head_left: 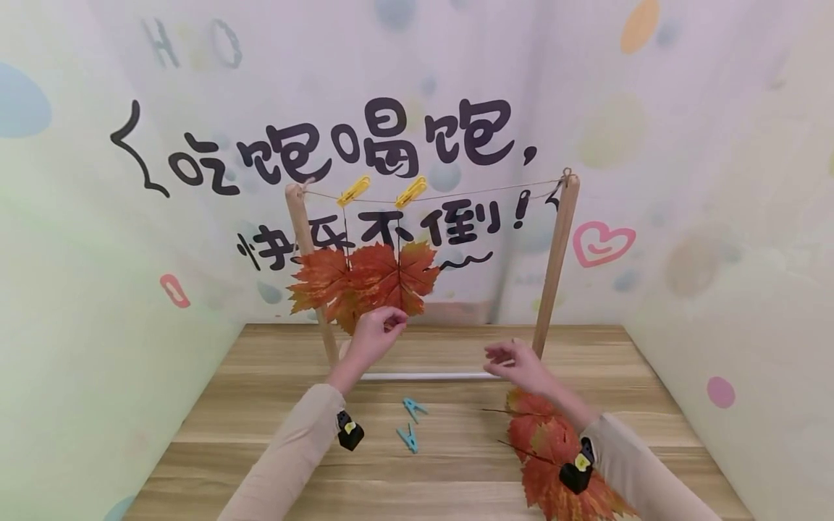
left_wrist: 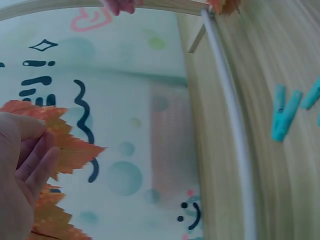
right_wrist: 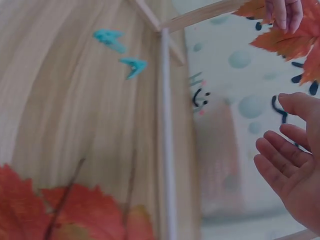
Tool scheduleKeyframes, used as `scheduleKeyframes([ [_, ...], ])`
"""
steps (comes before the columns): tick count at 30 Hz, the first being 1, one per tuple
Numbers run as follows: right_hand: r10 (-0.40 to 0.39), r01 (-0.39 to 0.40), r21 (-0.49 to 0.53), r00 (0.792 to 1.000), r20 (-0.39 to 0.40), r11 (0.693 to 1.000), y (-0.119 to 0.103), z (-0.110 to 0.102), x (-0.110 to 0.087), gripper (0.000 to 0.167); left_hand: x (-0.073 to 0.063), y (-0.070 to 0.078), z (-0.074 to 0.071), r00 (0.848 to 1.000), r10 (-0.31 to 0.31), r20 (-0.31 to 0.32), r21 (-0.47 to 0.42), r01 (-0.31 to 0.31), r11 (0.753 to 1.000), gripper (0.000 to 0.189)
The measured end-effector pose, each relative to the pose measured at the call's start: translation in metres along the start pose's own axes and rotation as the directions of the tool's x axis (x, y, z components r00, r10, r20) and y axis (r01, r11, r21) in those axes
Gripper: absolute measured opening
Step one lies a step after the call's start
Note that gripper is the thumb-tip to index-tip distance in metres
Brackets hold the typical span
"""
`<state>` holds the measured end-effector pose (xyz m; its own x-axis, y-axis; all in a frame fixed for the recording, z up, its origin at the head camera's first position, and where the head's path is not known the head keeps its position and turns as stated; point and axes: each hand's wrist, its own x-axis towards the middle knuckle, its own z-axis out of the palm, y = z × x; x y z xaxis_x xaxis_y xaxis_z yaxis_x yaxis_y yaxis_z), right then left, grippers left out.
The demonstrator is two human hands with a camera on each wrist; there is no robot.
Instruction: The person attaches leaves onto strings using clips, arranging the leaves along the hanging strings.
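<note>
Two orange-red maple leaves hang by their stems from a string, each under a yellow clothespin [head_left: 412, 192]. My left hand [head_left: 374, 334] is at the lower edge of the right hanging maple leaf [head_left: 384, 273], thumb and fingertips pinching it; the left wrist view shows the leaf [left_wrist: 75, 152] against the curled fingers. The other hanging leaf [head_left: 319, 278] is partly overlapped. Empty, with fingers relaxed and apart, my right hand [head_left: 517, 364] hovers near the right post; its palm shows in the right wrist view. Below its forearm lie more maple leaves [head_left: 544, 496], partly hidden by the sleeve.
The string [head_left: 469, 194] spans two wooden posts [head_left: 555, 268], joined low down by a white rod [head_left: 430, 376]. Two blue clothespins [head_left: 408, 438] lie on the wooden table [head_left: 260, 412] in front of the rod. A printed wall [head_left: 717, 253] stands behind and beside the table.
</note>
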<state>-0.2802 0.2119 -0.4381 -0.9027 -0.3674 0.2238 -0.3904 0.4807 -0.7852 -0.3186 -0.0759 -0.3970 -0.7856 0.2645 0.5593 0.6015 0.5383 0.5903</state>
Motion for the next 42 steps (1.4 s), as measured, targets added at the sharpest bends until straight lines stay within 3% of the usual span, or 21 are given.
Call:
scheduleKeyframes([
  [5, 0.013, -0.012, -0.027, 0.999, 0.04, 1.0, 0.03, 0.014, -0.014, 0.029, -0.013, -0.005, 0.01, 0.995, -0.085, 0.052, -0.001, 0.085, 0.996, 0.008],
  [11, 0.016, -0.012, -0.054, 0.998, 0.067, 0.998, 0.05, 0.03, -0.03, 0.023, -0.028, -0.014, 0.024, 0.987, -0.122, 0.107, -0.022, 0.125, 0.992, 0.008],
  [20, -0.156, 0.164, -0.1, 0.984, 0.08, 0.981, 0.073, 0.048, -0.057, 0.022, -0.057, -0.032, 0.039, 0.977, -0.136, 0.164, -0.048, 0.146, 0.988, 0.009],
  [28, 0.01, 0.01, -0.226, 0.996, 0.086, 0.974, 0.079, 0.055, -0.067, 0.022, -0.075, -0.042, 0.046, 0.968, -0.168, 0.187, -0.071, 0.184, 0.98, 0.011],
  [38, 0.066, -0.032, -0.252, 0.99, 0.126, 0.967, 0.078, 0.059, -0.074, 0.017, -0.092, -0.052, 0.048, 0.963, -0.177, 0.205, -0.061, 0.193, 0.979, 0.011],
  [42, 0.054, -0.019, -0.252, 0.989, 0.136, 0.968, 0.081, 0.06, -0.077, 0.015, -0.099, -0.056, 0.05, 0.958, -0.179, 0.226, -0.054, 0.195, 0.979, 0.01],
])
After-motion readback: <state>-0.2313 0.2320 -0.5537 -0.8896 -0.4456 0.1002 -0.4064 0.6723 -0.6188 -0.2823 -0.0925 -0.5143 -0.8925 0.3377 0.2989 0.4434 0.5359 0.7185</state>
